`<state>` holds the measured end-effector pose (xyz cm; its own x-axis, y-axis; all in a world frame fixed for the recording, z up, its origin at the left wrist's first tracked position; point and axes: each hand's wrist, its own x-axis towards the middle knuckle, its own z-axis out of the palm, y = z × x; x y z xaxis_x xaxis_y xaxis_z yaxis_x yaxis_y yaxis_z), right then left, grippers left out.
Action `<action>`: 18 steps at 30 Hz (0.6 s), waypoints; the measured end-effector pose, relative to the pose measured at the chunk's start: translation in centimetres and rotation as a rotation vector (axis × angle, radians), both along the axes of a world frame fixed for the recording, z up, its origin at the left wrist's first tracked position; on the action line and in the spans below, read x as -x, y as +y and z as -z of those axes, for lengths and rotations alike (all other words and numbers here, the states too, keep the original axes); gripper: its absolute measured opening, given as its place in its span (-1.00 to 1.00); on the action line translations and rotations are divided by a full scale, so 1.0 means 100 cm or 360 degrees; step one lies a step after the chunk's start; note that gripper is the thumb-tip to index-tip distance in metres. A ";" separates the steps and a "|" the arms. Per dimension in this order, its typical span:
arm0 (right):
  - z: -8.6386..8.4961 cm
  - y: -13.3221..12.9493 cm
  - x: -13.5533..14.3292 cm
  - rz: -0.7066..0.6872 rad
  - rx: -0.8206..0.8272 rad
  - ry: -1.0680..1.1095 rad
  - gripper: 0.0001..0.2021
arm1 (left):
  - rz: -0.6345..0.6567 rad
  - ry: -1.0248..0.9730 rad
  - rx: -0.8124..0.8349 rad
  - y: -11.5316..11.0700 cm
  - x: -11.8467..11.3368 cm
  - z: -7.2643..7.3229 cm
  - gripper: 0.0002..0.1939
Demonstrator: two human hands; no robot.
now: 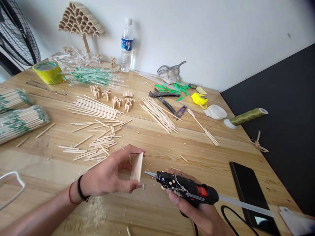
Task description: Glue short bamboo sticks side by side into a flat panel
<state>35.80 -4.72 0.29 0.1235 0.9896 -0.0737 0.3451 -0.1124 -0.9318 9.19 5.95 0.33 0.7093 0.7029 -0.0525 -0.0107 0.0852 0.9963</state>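
Observation:
My left hand (114, 170) pinches a small panel of wooden sticks (136, 166) by its upper and lower ends, between thumb and fingers. In my right hand (194, 209) is a black hot glue gun (184, 188) with a red switch, its handle wrapped by my fingers. The gun's metal nozzle points left at the panel's edge, a short gap apart from it. A clear glue stick (246, 205) juts from the gun's back. Short cut sticks (98, 146) lie scattered just beyond my left hand.
Longer sticks lie in two piles (94, 107) (158, 114), near small stick-built pieces (116, 102). Pliers (164, 95), a yellow tape measure (199, 99) and a thread spool (248, 118) stand farther back. A black phone (253, 193) lies right; a water bottle (126, 46) stands by the wall.

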 end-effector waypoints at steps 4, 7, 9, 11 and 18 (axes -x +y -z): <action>-0.002 -0.001 0.003 0.0006 0.0039 0.0031 -0.54 | 0.0029 -0.0097 0.0092 0.001 0.002 0.002 -0.37; -0.001 -0.001 0.003 0.0008 0.0061 0.0035 -0.53 | 0.0027 -0.0144 0.0116 0.001 0.003 0.004 -0.38; 0.001 -0.002 0.002 0.0012 0.0046 0.0041 -0.55 | 0.0030 -0.0132 0.0115 0.001 0.004 0.004 -0.36; 0.003 -0.002 0.002 0.0032 0.0027 0.0046 -0.55 | 0.0033 -0.0119 0.0141 0.001 0.004 0.004 -0.35; 0.000 0.000 0.001 0.0060 -0.0013 0.0099 -0.58 | -0.0005 0.0004 0.0049 0.001 0.002 -0.002 -0.51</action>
<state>35.70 -4.73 0.33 0.1563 0.9849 -0.0743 0.2823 -0.1167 -0.9522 9.03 6.02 0.50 0.7069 0.7032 -0.0760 -0.0084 0.1157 0.9932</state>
